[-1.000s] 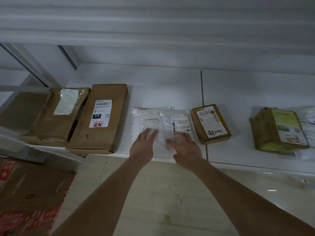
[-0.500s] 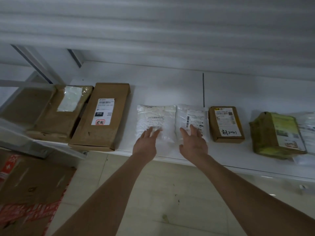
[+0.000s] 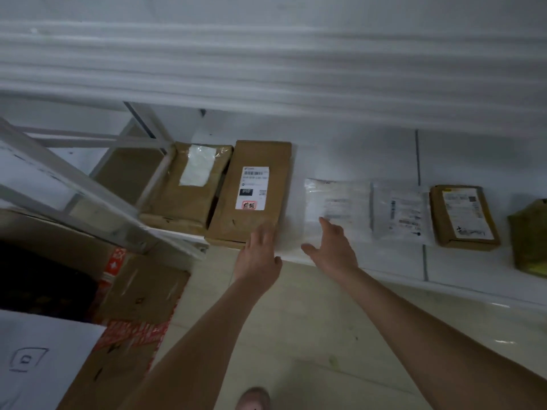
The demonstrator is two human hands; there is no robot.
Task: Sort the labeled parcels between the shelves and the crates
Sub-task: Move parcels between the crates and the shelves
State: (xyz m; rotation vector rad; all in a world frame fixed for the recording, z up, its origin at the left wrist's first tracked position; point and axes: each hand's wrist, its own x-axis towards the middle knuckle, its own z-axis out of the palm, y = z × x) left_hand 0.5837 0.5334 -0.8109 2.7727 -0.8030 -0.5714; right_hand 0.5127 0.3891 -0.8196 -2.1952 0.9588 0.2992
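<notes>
Both hands are spread, holding nothing: left hand (image 3: 260, 253) at the labeled carton's (image 3: 251, 193) near corner, right hand (image 3: 333, 251) reaching toward the white poly mailer (image 3: 337, 208) at its 12 o'clock. The carton lies at the shelf's (image 3: 355, 155) front edge, so a careless nudge could tip it off.

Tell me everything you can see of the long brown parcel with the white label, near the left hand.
The long brown parcel is a flat cardboard box lying on the white shelf, its near end at the front edge. A white label on top bears a barcode, a black block and a red stamp. Its left side meets a taped brown parcel. The left hand reaches its near right corner; contact is unclear.
</notes>
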